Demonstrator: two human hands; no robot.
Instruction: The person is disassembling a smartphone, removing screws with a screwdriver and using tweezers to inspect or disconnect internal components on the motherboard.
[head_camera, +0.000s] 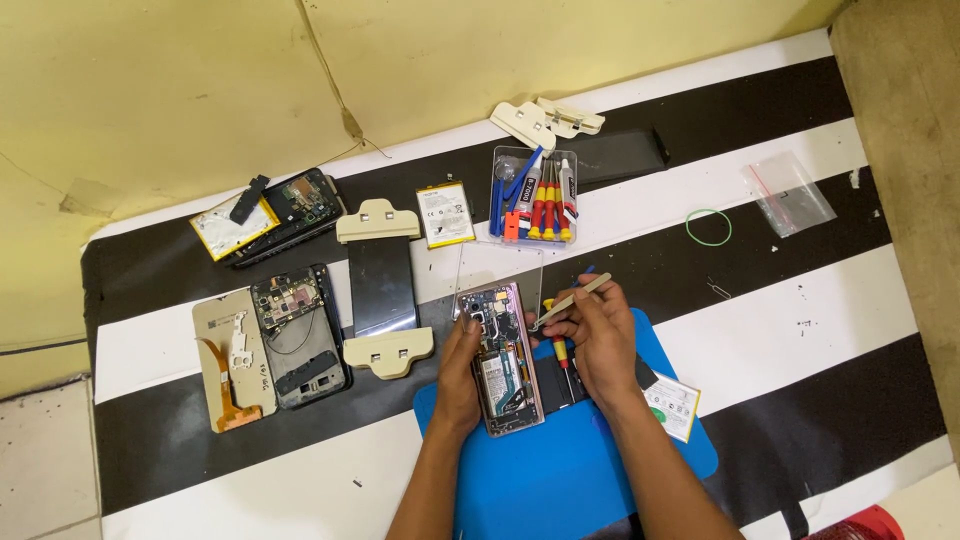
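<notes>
An opened phone (505, 360) with its back cover off lies on a blue mat (560, 460), its circuit board and parts showing. My left hand (458, 375) grips the phone's left edge. My right hand (598, 335) holds pale tweezers (570, 300), whose tip points at the phone's upper right corner. Under my right hand a red-and-yellow screwdriver (558, 345) rests on the mat beside a dark flat part (556, 385).
On the black-and-white striped cloth (800, 330) lie a clear tool box of screwdrivers (535, 195), a loose battery (445, 213), a clamped phone panel (383, 290), two more dismantled phones (298, 335), a green rubber band (708, 227), a small plastic bag (790, 192) and a second battery (672, 405).
</notes>
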